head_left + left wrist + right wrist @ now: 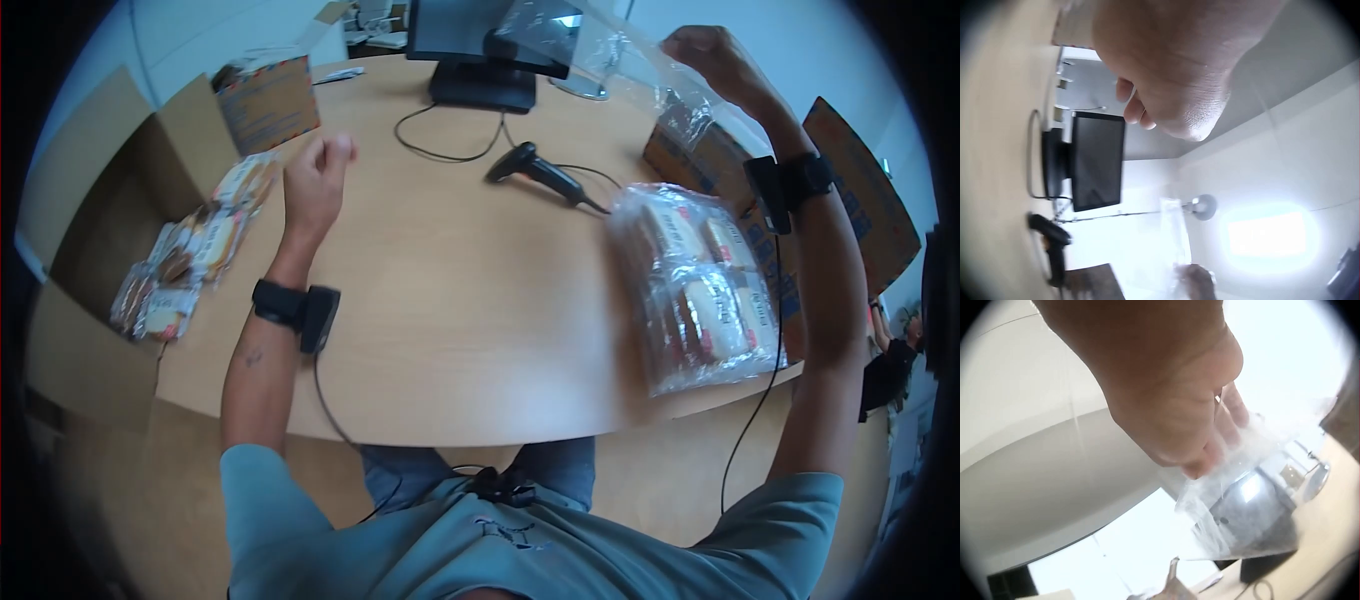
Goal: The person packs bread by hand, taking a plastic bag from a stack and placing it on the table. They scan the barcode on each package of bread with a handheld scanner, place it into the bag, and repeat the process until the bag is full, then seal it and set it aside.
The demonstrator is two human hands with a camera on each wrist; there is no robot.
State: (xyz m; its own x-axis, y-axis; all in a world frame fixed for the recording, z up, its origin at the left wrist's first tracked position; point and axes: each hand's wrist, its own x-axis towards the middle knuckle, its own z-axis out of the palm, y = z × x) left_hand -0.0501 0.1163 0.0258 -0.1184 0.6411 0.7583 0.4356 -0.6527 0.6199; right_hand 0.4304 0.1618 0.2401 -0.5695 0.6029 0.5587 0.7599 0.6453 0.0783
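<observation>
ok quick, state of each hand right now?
Left hand: closed, fingers curled, nothing visible in its grip.
Right hand: closed, holding a clear plastic bag up in the air.

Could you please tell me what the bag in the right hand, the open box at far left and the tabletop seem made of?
Bag: thin, clear plastic, glossy, as the monitor shows through it. Open box: probably matt cardboard, from its brown, stiff flaps. Tabletop: perhaps wood-effect laminate, from its pale tone and soft sheen; real wood is possible.
</observation>
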